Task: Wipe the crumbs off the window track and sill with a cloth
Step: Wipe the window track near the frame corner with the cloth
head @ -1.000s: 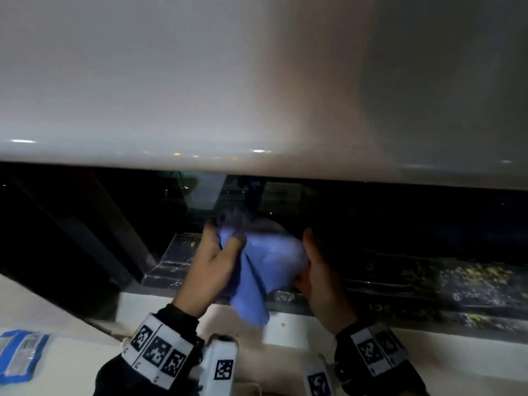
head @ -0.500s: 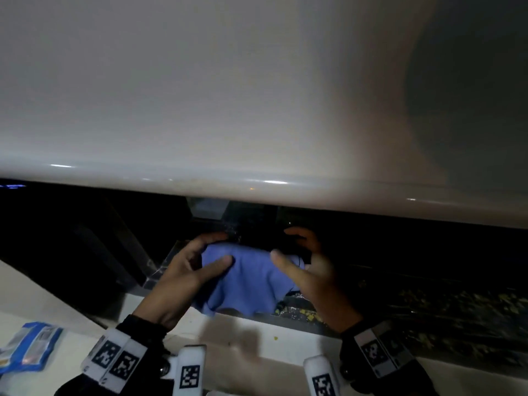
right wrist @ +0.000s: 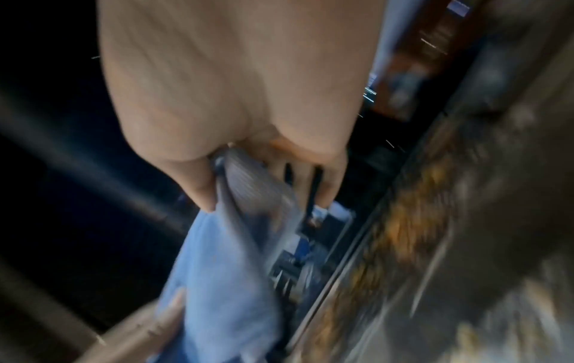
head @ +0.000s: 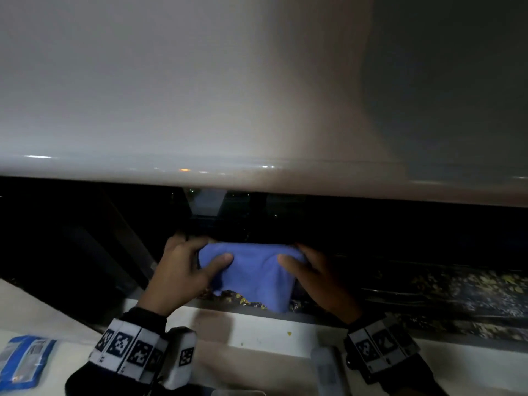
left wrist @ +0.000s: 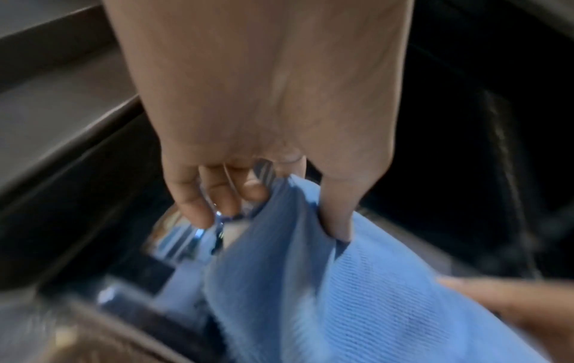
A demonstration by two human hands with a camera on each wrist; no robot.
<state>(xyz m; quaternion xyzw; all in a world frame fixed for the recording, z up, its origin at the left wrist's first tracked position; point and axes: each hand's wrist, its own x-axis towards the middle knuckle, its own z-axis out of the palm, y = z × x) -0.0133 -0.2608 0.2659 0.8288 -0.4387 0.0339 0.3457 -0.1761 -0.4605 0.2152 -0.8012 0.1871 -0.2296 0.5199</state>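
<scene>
A blue cloth (head: pixel 253 271) hangs stretched between both hands above the dark window track (head: pixel 428 292). My left hand (head: pixel 188 267) pinches its left top corner, thumb in front and fingers behind, as the left wrist view shows on the cloth (left wrist: pixel 357 282). My right hand (head: pixel 317 272) pinches the right top corner the same way; the right wrist view shows the cloth (right wrist: pixel 223 270) between thumb and fingers. Yellow crumbs (head: pixel 485 284) lie along the track to the right and under the cloth's lower edge (head: pixel 243 300). One crumb (head: pixel 289 333) sits on the white sill (head: pixel 257 332).
A pale window frame or sash (head: pixel 200 95) fills the upper view just above the hands. A blue packet (head: pixel 24 358) lies at the lower left on the sill. A dark slanted frame member (head: pixel 123 238) stands left of the hands.
The cloth was bunched in both hands a second ago; now it is spread flat between them, hands moved apart and lowered toward the track.
</scene>
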